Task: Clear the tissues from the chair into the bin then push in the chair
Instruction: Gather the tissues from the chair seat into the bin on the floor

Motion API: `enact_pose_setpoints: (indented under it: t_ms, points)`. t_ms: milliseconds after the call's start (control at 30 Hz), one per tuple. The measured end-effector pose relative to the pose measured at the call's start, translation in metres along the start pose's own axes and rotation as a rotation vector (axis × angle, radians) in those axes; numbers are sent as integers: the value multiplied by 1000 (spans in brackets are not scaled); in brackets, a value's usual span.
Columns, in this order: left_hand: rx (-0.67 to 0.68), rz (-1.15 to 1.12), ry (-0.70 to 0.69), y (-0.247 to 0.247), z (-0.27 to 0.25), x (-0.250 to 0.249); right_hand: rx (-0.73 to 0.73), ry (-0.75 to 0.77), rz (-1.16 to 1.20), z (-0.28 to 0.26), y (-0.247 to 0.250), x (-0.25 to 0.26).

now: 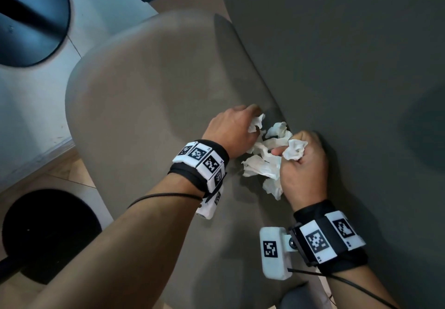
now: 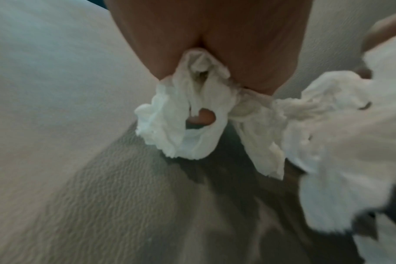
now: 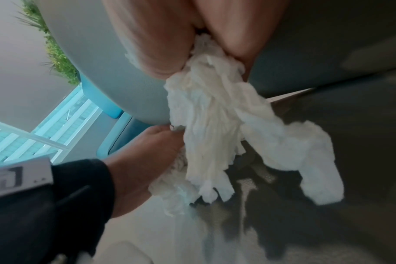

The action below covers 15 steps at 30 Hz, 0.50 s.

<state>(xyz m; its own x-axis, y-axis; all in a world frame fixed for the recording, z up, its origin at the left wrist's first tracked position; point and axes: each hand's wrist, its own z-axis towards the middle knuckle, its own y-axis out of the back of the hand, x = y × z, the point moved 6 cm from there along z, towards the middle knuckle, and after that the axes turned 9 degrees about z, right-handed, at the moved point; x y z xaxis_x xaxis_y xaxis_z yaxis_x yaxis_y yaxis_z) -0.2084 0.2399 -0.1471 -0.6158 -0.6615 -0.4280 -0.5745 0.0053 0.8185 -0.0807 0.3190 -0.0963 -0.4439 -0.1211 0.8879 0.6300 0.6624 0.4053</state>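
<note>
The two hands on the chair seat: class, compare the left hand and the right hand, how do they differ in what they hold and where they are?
The left hand grips a small tissue wad nearer the seat's middle; the right hand grips a larger bunch with strips hanging down, against the dark backrest. Both are curled round white tissues, with loose pieces lying between them on the seat.

The chair (image 1: 134,106) seat is covered in a matt grey-beige leather-like skin with a fine pebbled grain, plain in the left wrist view; its backrest looks darker and just as dull. On the seat, against the backrest, the tissues (image 1: 262,164) are thin white paper, crumpled, soft and ragged at the edges. Left of the chair a round black base (image 1: 31,14) looks smooth with a faint sheen, on a pale matt floor.
</note>
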Motion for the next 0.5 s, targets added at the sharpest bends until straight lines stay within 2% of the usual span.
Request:
enact_pose_setpoints:
  t_ms: [100,233,300,500]
  points:
    - [43,-27,11,-2,5,-8,0,-16,-47,-1,1,-8]
    - [148,132,0,-21,13,-20,6,-64,-11,-8,5,-13]
    - [115,173,-33,-21,14,-23,18,-101,49,-12,7,-10]
    - [39,-27,-16,2,3,-1,146,-165,304,-16,7,1]
